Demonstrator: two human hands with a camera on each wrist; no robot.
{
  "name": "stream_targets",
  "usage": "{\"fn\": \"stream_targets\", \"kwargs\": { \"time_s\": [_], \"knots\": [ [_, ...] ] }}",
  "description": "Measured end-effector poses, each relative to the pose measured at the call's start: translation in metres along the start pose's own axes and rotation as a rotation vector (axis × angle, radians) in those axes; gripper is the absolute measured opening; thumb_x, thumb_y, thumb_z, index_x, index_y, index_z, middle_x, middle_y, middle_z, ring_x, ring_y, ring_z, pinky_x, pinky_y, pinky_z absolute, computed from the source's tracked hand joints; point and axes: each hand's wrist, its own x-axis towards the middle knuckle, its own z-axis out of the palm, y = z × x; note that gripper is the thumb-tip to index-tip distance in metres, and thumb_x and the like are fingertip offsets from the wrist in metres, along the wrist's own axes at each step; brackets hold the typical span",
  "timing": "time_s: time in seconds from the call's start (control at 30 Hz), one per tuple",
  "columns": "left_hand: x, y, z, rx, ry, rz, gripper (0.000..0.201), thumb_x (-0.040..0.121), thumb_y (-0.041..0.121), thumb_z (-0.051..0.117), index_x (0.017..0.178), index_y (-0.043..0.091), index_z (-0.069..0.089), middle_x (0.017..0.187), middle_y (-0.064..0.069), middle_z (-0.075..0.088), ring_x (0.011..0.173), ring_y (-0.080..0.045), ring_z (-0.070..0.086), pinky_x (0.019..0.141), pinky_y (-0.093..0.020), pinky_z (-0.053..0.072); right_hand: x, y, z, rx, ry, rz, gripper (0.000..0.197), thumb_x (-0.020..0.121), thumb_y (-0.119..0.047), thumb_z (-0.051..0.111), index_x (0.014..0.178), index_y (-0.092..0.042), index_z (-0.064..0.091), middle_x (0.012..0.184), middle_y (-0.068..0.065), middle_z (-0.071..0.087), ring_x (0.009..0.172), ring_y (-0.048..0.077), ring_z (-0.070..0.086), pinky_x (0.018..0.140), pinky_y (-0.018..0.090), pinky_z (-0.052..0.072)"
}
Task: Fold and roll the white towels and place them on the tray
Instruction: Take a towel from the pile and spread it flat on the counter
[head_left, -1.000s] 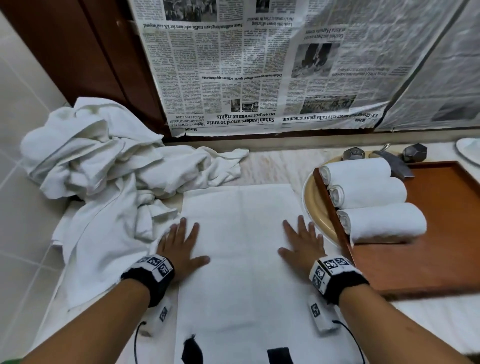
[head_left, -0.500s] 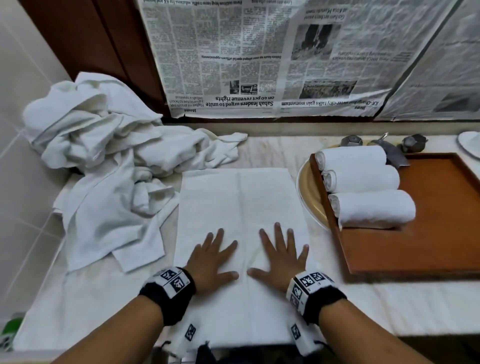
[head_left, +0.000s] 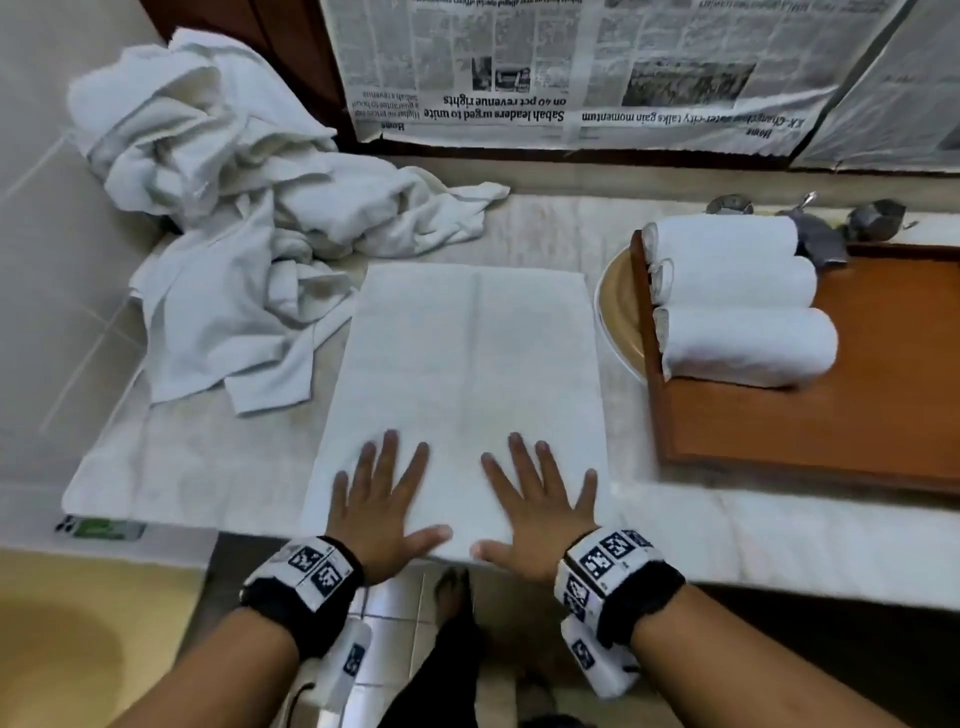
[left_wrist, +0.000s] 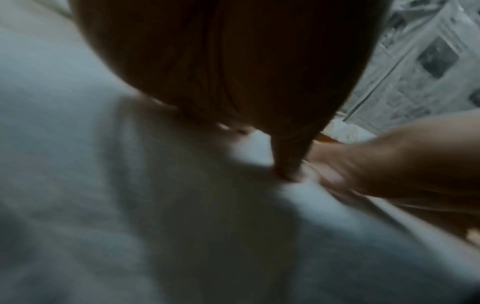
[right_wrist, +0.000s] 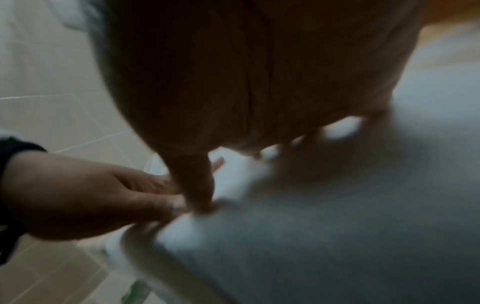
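A folded white towel (head_left: 467, 364) lies flat on the counter, its near end at the counter's front edge. My left hand (head_left: 382, 499) and right hand (head_left: 537, 504) press flat on that near end, fingers spread, thumbs almost meeting. Both wrist views are blurred; each shows a palm on the towel (left_wrist: 130, 205) (right_wrist: 337, 226) and the other hand beside it. Three rolled white towels (head_left: 737, 301) lie at the left end of the wooden tray (head_left: 831, 426) on the right.
A heap of loose white towels (head_left: 234, 208) fills the counter's back left. A round beige plate (head_left: 618, 317) sits partly under the tray's left edge. Metal tap fittings (head_left: 821, 228) stand behind the tray. Newspaper (head_left: 571, 67) covers the wall behind.
Both hands have slid toward me along the towel, from its side edges to its near end, and come closer together. The head view has pulled back, showing the counter's front edge and floor.
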Motion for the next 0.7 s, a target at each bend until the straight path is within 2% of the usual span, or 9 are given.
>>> {"fn": "stream_targets", "kwargs": {
  "time_s": [0.1, 0.17, 0.23, 0.27, 0.3, 0.4, 0.47, 0.6, 0.7],
  "knots": [
    [-0.010, -0.020, 0.001, -0.094, 0.010, -0.169, 0.104, 0.075, 0.087, 0.033, 0.146, 0.042, -0.028, 0.151, 0.002, -0.043, 0.144, -0.023, -0.032, 0.118, -0.051, -0.008, -0.010, 0.032, 0.004, -0.014, -0.002, 0.013, 0.091, 0.087, -0.078, 0.033, 0.145, -0.046, -0.030, 0.143, -0.011, -0.054, 0.137, 0.017, -0.044, 0.111, 0.064, -0.020],
    [-0.014, -0.031, -0.001, -0.126, 0.010, -0.260, 0.102, 0.079, 0.084, 0.035, 0.148, 0.039, -0.026, 0.154, -0.001, -0.040, 0.146, -0.026, -0.027, 0.118, -0.053, -0.006, -0.013, 0.044, 0.003, -0.018, 0.010, 0.071, 0.089, 0.088, -0.078, 0.029, 0.147, -0.043, -0.029, 0.146, -0.007, -0.051, 0.140, 0.019, -0.041, 0.114, 0.060, -0.018],
    [-0.019, -0.031, -0.001, -0.100, 0.085, -0.361, 0.098, 0.084, 0.082, 0.029, 0.151, 0.032, -0.022, 0.156, -0.008, -0.035, 0.148, -0.030, -0.022, 0.118, -0.053, -0.006, -0.016, 0.041, 0.004, -0.018, 0.072, 0.154, 0.087, 0.091, -0.074, 0.026, 0.149, -0.037, -0.027, 0.150, 0.001, -0.047, 0.142, 0.023, -0.037, 0.115, 0.057, -0.019],
    [-0.022, -0.025, 0.002, -0.057, 0.146, -0.359, 0.095, 0.088, 0.078, 0.027, 0.153, 0.026, -0.019, 0.156, -0.012, -0.033, 0.148, -0.032, -0.021, 0.120, -0.053, -0.005, -0.019, 0.034, 0.006, -0.024, 0.129, 0.193, 0.085, 0.094, -0.069, 0.027, 0.151, -0.033, -0.025, 0.151, 0.005, -0.044, 0.143, 0.026, -0.036, 0.115, 0.057, -0.019],
    [-0.026, -0.016, 0.007, -0.026, 0.203, -0.287, 0.090, 0.092, 0.072, 0.027, 0.154, 0.023, -0.016, 0.156, -0.012, -0.032, 0.148, -0.033, -0.019, 0.121, -0.052, -0.001, -0.023, 0.022, 0.010, -0.021, 0.184, 0.209, 0.083, 0.097, -0.063, 0.028, 0.152, -0.029, -0.024, 0.152, 0.009, -0.043, 0.143, 0.028, -0.035, 0.115, 0.057, -0.019],
    [-0.037, 0.005, 0.034, -0.030, 0.208, 0.043, 0.088, 0.093, 0.067, 0.036, 0.153, 0.030, -0.016, 0.155, -0.003, -0.034, 0.149, -0.029, -0.020, 0.121, -0.053, 0.002, -0.034, -0.015, 0.035, 0.054, 0.224, 0.108, 0.079, 0.101, -0.051, 0.033, 0.151, -0.030, -0.025, 0.152, 0.004, -0.044, 0.142, 0.025, -0.036, 0.115, 0.057, -0.019],
    [-0.039, -0.005, 0.048, 0.009, 0.225, 0.077, 0.090, 0.090, 0.068, 0.041, 0.152, 0.036, -0.017, 0.157, -0.001, -0.032, 0.148, -0.027, -0.021, 0.119, -0.052, -0.002, -0.037, -0.021, 0.057, 0.033, 0.258, 0.070, 0.078, 0.100, -0.052, 0.034, 0.152, -0.034, -0.022, 0.153, -0.001, -0.041, 0.146, 0.023, -0.030, 0.115, 0.056, -0.017],
    [-0.037, -0.050, 0.046, 0.046, 0.231, 0.087, 0.086, 0.079, 0.079, 0.008, 0.152, 0.039, -0.016, 0.158, 0.004, -0.032, 0.147, -0.021, -0.024, 0.118, -0.048, -0.006, -0.044, 0.008, 0.076, -0.010, 0.385, 0.116, 0.071, 0.091, -0.064, 0.007, 0.152, -0.039, -0.018, 0.158, -0.006, -0.033, 0.149, 0.019, -0.023, 0.120, 0.047, -0.011],
    [-0.040, -0.075, 0.040, 0.039, 0.221, 0.022, 0.086, 0.081, 0.077, 0.004, 0.153, 0.035, -0.016, 0.157, 0.006, -0.033, 0.149, -0.021, -0.021, 0.119, -0.050, -0.004, -0.051, 0.017, 0.079, 0.041, 0.418, 0.257, 0.070, 0.095, -0.064, 0.012, 0.155, -0.035, -0.011, 0.160, -0.003, -0.028, 0.150, 0.021, -0.021, 0.118, 0.048, -0.012]
  ]
}}
